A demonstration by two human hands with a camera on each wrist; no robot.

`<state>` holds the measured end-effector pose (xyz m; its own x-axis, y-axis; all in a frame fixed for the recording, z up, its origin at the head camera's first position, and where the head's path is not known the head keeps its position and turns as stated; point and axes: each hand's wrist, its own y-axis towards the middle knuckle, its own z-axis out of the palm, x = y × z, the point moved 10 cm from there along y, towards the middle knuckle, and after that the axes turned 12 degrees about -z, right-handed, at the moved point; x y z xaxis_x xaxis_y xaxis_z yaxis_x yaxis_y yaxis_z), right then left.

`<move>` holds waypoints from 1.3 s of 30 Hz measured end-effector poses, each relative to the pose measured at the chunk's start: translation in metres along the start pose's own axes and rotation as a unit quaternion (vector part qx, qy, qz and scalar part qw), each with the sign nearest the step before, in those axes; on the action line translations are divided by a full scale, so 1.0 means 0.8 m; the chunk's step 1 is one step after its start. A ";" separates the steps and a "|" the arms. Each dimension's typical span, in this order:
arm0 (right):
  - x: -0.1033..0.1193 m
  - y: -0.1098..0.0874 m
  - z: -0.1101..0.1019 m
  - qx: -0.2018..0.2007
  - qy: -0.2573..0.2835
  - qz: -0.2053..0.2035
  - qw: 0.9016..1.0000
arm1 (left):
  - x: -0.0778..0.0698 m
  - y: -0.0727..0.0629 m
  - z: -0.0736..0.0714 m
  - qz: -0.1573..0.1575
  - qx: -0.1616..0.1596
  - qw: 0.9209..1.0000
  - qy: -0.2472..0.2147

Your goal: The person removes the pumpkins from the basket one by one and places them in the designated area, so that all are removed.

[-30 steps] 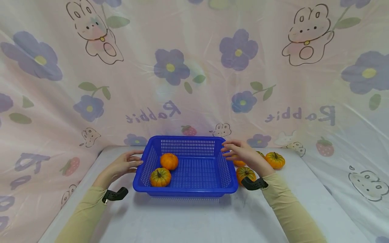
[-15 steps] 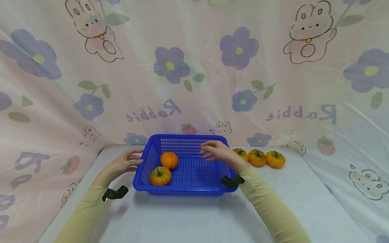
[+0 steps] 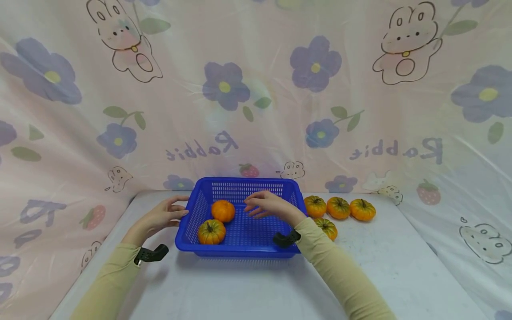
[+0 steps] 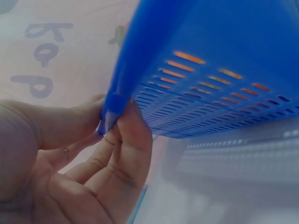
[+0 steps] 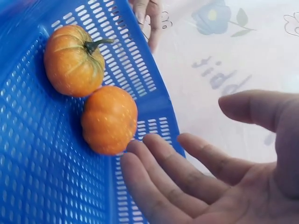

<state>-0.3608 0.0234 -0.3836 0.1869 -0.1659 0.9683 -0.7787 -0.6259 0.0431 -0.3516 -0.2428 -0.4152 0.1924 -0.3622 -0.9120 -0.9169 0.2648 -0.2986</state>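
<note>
A blue plastic basket [image 3: 256,231] with slotted walls stands on the table. Two small pumpkins lie in its left part: a plain orange pumpkin [image 3: 222,211] behind and a green-striped pumpkin [image 3: 211,232] in front, its stem visible in the right wrist view. My left hand [image 3: 162,215] pinches the basket's left rim [image 4: 140,56] between thumb and fingers. Over the basket's middle hovers my right hand [image 3: 272,205], holding nothing. In the right wrist view its fingers [image 5: 163,177] are spread, pointing toward the plain orange pumpkin [image 5: 110,120].
Right of the basket, several more pumpkins sit on the white table [image 3: 384,266]. Three form a back row, ending with the rightmost pumpkin [image 3: 362,210]; another pumpkin [image 3: 327,228] lies in front, partly behind my right sleeve. A patterned curtain [image 3: 264,124] hangs behind the table.
My right hand has moved left, from the basket's right rim to above its middle, uncovering the pumpkins on the right. My left hand, the basket and its two pumpkins stay in place.
</note>
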 end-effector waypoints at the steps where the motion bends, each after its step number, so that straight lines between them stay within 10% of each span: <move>1: -0.001 0.002 0.004 0.004 0.003 0.002 1.000 | 0.001 0.001 0.000 -0.002 0.001 1.000 -0.002; 39: -0.025 0.047 0.083 0.075 0.041 0.063 0.994 | 0.001 0.000 0.000 -0.008 0.003 1.000 -0.009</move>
<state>-0.3541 -0.0475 -0.4180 0.0396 -0.1910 0.9808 -0.6931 -0.7123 -0.1107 -0.3517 -0.2429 -0.4160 0.2126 -0.3504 -0.9121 -0.9117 0.2647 -0.3142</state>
